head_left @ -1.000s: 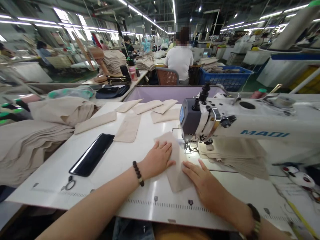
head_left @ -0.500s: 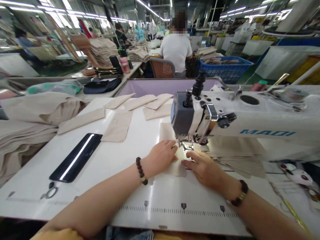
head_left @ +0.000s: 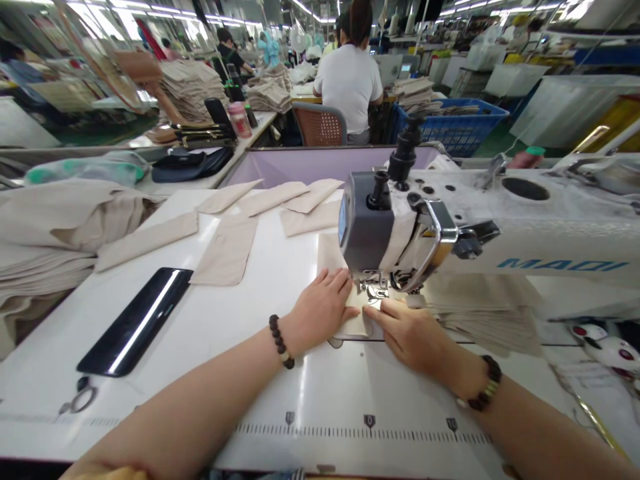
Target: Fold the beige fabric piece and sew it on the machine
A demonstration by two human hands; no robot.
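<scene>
A beige fabric piece [head_left: 356,324] lies on the white sewing table under the needle area of the sewing machine [head_left: 367,220]. My left hand [head_left: 323,308] rests flat on its left side, fingers stretched forward and thumb pointing right. From the right, my right hand [head_left: 413,330] touches the fabric's edge with its extended fingertips, just in front of the metal presser foot [head_left: 376,292]. Its thumb is mostly hidden. Both hands are open, pressing on the cloth rather than wrapped round it. The far part of the piece shows beyond my left fingers.
Loose beige pieces [head_left: 225,250] lie behind and left of my hands. A dark phone [head_left: 135,323] with a ring is on the left, beside stacked fabric [head_left: 45,267]. More pieces [head_left: 480,307] sit beneath the machine arm. A person in a white shirt [head_left: 347,83] sits ahead.
The fabric piece has moved away from me under the machine, so less of it shows in front. My right fingers have straightened along its edge. The view has shifted slightly.
</scene>
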